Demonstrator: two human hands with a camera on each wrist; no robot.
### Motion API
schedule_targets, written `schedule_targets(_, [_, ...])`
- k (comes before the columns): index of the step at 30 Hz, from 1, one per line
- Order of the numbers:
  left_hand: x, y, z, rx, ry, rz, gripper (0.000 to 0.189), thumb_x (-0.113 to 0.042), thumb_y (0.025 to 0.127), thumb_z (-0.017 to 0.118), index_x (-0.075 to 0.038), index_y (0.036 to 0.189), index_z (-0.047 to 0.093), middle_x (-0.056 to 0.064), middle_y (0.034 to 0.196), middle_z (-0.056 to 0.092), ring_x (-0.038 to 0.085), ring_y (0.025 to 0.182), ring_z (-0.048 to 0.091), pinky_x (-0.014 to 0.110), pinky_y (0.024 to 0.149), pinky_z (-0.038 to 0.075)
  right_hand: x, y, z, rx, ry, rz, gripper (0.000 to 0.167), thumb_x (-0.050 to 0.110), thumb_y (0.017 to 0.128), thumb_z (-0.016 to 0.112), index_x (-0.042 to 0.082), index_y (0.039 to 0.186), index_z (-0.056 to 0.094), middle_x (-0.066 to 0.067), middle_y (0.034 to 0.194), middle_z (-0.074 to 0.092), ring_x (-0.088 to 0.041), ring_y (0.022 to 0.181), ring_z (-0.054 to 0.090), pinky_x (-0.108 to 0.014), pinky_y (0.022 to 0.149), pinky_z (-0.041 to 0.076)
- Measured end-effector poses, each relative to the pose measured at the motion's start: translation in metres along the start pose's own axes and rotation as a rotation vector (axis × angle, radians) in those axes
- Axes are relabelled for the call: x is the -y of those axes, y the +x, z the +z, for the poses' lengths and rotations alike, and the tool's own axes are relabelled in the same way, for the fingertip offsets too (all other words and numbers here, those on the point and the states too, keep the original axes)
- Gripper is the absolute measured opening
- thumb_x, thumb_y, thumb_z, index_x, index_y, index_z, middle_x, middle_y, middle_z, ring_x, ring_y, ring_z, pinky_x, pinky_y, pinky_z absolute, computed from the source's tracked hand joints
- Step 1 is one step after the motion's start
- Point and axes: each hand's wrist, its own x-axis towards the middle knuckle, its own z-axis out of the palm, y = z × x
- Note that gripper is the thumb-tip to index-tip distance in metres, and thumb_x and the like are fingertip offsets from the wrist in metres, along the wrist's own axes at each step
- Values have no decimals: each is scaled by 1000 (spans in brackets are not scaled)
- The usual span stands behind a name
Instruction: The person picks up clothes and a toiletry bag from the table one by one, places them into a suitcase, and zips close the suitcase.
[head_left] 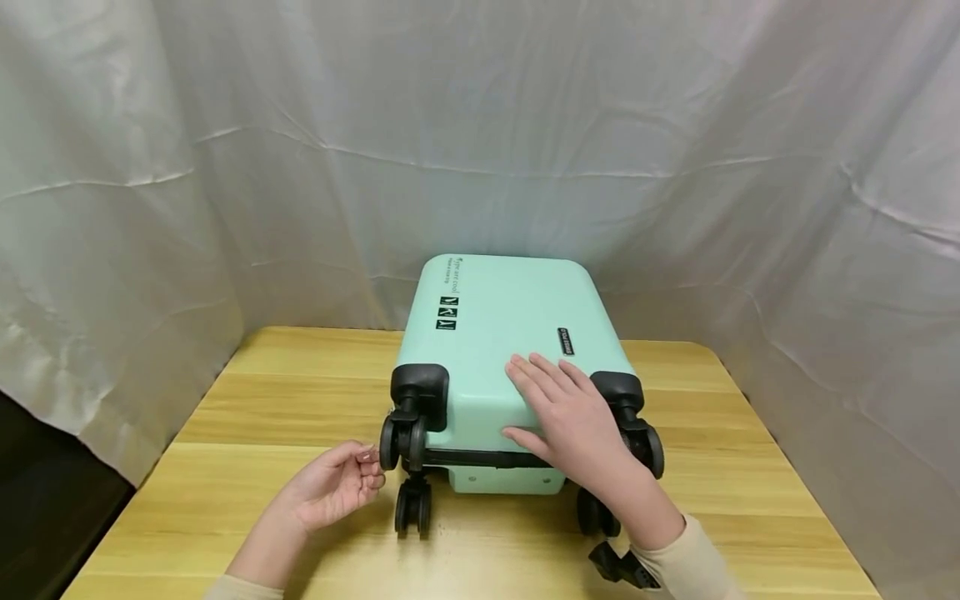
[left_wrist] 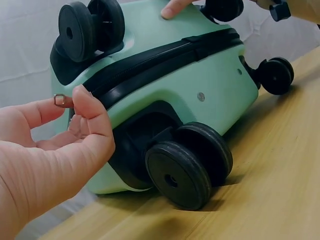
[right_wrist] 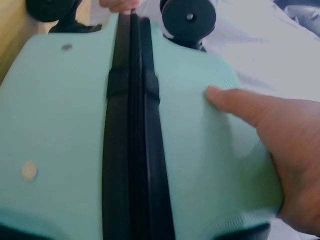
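Note:
A mint-green hard-shell suitcase [head_left: 517,317] lies flat on the table, its wheeled end facing me. Black wheels [left_wrist: 177,172] stick out at its corners, and a black zipper [left_wrist: 150,62] runs along the seam between the two shells. Beside the near left corner, my left hand [head_left: 337,487] pinches a small metal zipper pull [left_wrist: 60,100] between thumb and finger. My right hand [head_left: 566,417] rests on the upper shell near the right wheels, fingers extended across it. In the right wrist view its thumb [right_wrist: 235,102] presses against the end face.
The suitcase is on a wooden table [head_left: 225,467]. Pale curtains [head_left: 480,150] hang behind and along both sides. A small black device [head_left: 622,568] is strapped at my right wrist. Something dark [head_left: 52,492] lies beyond the table's left edge.

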Motion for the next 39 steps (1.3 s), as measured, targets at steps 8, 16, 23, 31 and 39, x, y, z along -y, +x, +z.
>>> schedule_targets(8, [0, 4, 4, -86, 83, 11, 43, -11, 107, 20, -9, 104, 62, -1, 98, 65, 7, 86, 61, 16, 81, 53, 16, 7, 1, -47, -90, 52, 79, 59, 77, 73, 11, 137, 55, -8, 139, 58, -24, 131, 53, -49, 109, 41])
schedule_targets(16, [6, 6, 5, -63, 59, 43, 48, -6, 105, 19, -8, 104, 67, -1, 99, 68, 8, 90, 63, 18, 85, 53, 37, 22, 15, -158, -123, 61, 80, 68, 75, 68, 13, 132, 60, -11, 132, 63, -30, 123, 59, -51, 102, 47])
schedule_targets(23, [5, 4, 11, -136, 87, 79, 42, -7, 105, 24, -8, 103, 66, 0, 98, 65, 9, 90, 61, 19, 83, 53, 45, 28, 27, -240, -188, 102, 76, 73, 75, 64, 18, 127, 64, -6, 126, 67, -27, 119, 62, -48, 98, 50])
schedule_targets(31, [-7, -8, 23, -239, 140, 68, 39, -6, 105, 28, -9, 99, 66, -1, 94, 65, 8, 86, 61, 18, 82, 53, 39, 30, 34, -323, -156, 45, 76, 72, 73, 66, 17, 126, 66, -3, 123, 70, -25, 115, 66, -46, 96, 51])
schedule_targets(39, [-14, -7, 20, -237, 55, 18, 38, -4, 104, 29, -5, 101, 67, 2, 96, 68, 9, 88, 63, 19, 84, 53, 37, 28, 33, -355, -115, 28, 76, 70, 69, 71, 16, 122, 68, -3, 119, 72, -25, 111, 68, -45, 95, 52])
